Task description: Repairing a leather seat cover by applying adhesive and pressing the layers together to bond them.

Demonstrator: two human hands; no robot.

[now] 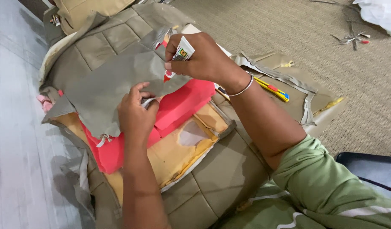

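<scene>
My right hand grips a small white glue tube with a red tip, pointed down at the red foam. My left hand pinches the edge of a grey-olive leather flap and holds it lifted off the foam. The red foam lies on yellow-tan padding with a hole in it, inside an opened quilted seat cover. A thin bangle sits on my right wrist.
A yellow utility knife lies on leather scraps to the right, on a woven mat. Small offcuts and a white bag are at the top right. Pale floor boards run along the left.
</scene>
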